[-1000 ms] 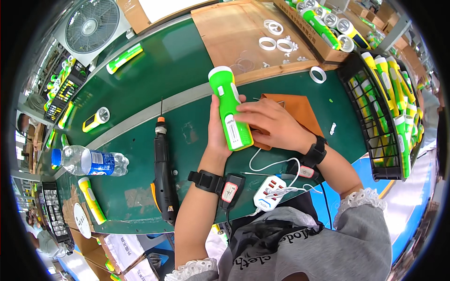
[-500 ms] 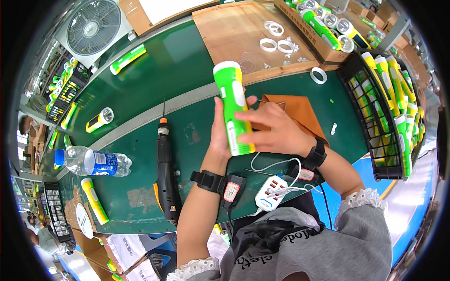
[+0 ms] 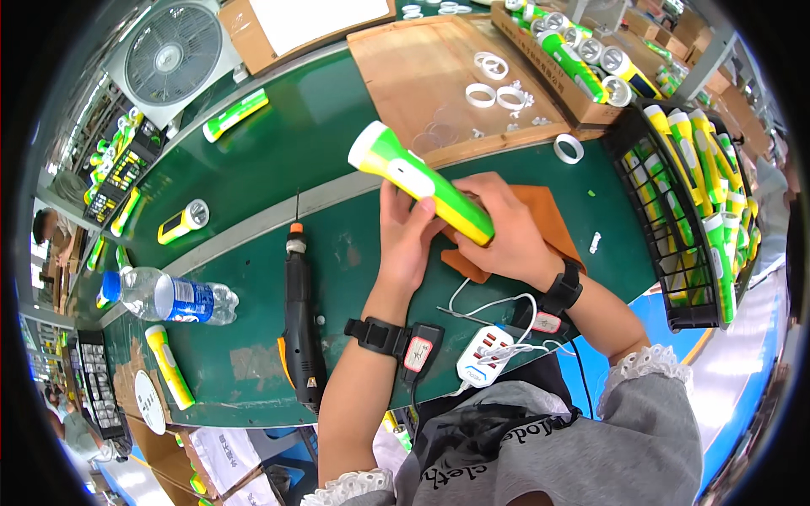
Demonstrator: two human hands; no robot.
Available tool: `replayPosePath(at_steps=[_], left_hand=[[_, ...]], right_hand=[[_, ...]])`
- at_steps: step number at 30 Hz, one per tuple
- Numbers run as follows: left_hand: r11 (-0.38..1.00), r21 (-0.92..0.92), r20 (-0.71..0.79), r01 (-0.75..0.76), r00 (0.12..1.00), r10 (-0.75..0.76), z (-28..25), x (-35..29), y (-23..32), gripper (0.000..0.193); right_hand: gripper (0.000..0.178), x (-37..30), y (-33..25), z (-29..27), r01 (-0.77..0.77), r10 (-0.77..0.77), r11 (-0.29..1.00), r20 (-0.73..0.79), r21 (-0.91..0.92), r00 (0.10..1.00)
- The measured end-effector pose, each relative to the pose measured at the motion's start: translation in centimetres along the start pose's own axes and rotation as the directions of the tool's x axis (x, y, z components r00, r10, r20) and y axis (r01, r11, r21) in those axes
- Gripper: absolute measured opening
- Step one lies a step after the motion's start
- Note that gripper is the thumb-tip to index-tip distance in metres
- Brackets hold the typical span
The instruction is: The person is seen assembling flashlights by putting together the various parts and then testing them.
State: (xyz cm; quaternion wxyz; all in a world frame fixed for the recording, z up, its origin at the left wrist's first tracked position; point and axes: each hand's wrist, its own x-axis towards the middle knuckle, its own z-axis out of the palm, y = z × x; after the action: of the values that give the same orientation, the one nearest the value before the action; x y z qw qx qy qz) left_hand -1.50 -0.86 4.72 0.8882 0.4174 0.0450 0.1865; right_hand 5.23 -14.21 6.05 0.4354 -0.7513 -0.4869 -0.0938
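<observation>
A green and yellow flashlight (image 3: pixel 419 179) with a white head is held slantwise over the green workbench, its head toward the upper left. My left hand (image 3: pixel 407 234) grips it around the middle, thumb on top. The tail end rests in my right hand (image 3: pixel 506 232), whose fingers curl around it from the far side. Under my right hand lies an orange-brown cloth (image 3: pixel 544 221), partly hidden. A black electric screwdriver (image 3: pixel 299 325) lies to the left of my left forearm. Closer to me is a white multi-port USB charger (image 3: pixel 484 354) with white cables.
At right stands a black crate (image 3: pixel 688 291) of flashlights; behind it, a cardboard box (image 3: pixel 553 72) of more. White rings (image 3: pixel 480 94) lie on a wooden board (image 3: pixel 396 59). A plastic bottle (image 3: pixel 181 297) and loose flashlights (image 3: pixel 170 367) are left. A fan (image 3: pixel 169 63) stands far left.
The flashlight has turned from nearly upright to a slant, its head swinging left and its tail right. My right hand has gone from the barrel's side to the tail end.
</observation>
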Motion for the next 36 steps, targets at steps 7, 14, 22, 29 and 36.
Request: replayPosePath(at_steps=[7, 14, 22, 29, 36], left_hand=[[0.950, 0.266, 0.105, -0.161, 0.985, 0.137, -1.7, -0.3, -1.1, 0.060], [0.981, 0.189, 0.079, -0.042, 0.996, 0.027, -1.1, -0.5, -1.4, 0.033], [0.998, 0.067, 0.029, 0.009, 1.000, -0.011, -1.5, -0.1, -0.5, 0.011], [0.907, 0.416, 0.051, -0.064, 0.998, 0.047, -0.4, 1.0, -2.7, 0.027], [0.863, 0.457, -0.015, -0.216, 0.968, 0.250, -3.5, 0.8, -2.6, 0.038]], right_hand=[[0.049, -0.8, 2.7, -5.0, -0.013, 0.334, 0.784, -0.405, 0.620, 0.851], [0.055, -3.6, -2.6, -29.5, -0.612, 0.123, 0.678, -0.758, -0.407, 0.640], [0.063, -18.0, 12.1, -47.4, -0.799, 0.667, 0.087, -0.561, -0.595, 0.490], [0.057, -20.2, 15.1, -56.3, -0.451, 0.612, -0.183, -0.460, -0.873, 0.643], [0.041, 13.6, -0.5, -19.1, -0.050, 0.199, 0.934, 0.401, -0.353, 0.894]])
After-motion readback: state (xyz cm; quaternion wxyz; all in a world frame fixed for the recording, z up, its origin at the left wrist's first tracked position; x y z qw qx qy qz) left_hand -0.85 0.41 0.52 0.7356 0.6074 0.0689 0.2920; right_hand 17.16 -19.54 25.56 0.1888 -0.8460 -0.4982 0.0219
